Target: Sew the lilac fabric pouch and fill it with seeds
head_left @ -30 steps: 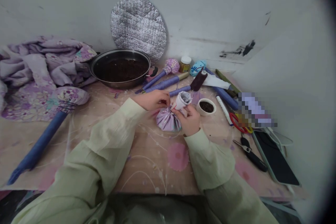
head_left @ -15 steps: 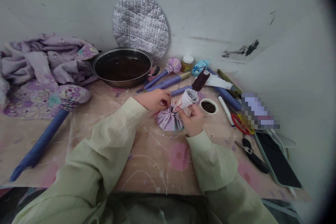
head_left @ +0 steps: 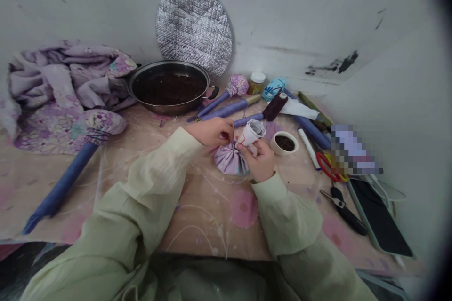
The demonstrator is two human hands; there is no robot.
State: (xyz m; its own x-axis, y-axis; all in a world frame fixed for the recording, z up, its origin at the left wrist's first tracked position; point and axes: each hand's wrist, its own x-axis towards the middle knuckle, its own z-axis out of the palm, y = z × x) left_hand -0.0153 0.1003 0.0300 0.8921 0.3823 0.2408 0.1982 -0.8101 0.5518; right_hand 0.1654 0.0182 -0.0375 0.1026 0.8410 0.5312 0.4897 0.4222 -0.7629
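Note:
A gathered pouch of purple floral cloth (head_left: 229,159) rests on the table, its pleats drawn together at the neck. From that neck a white rolled paper tube (head_left: 250,134) with red marks slants up to the right. My right hand (head_left: 262,162) is closed around the joint of tube and pouch, thumb on the gathers. Just left of the neck, my left hand (head_left: 217,131) has its fingers pinched together. Whatever it grips, perhaps something thin, is too small to make out. Close to my right hand stands a small white cup (head_left: 284,143) of dark grains.
A wide pan (head_left: 168,103) of dark material stands at the back, before a silver round mat (head_left: 194,28). Purple cloth (head_left: 52,84) and a blue-handled cloth mallet (head_left: 67,178) lie left. Scissors (head_left: 330,168), snips (head_left: 348,214) and a phone (head_left: 381,218) lie right.
The whole view has shifted slightly, so the table things sit a little farther right. Both hands keep nearly the same hold at the pouch's neck.

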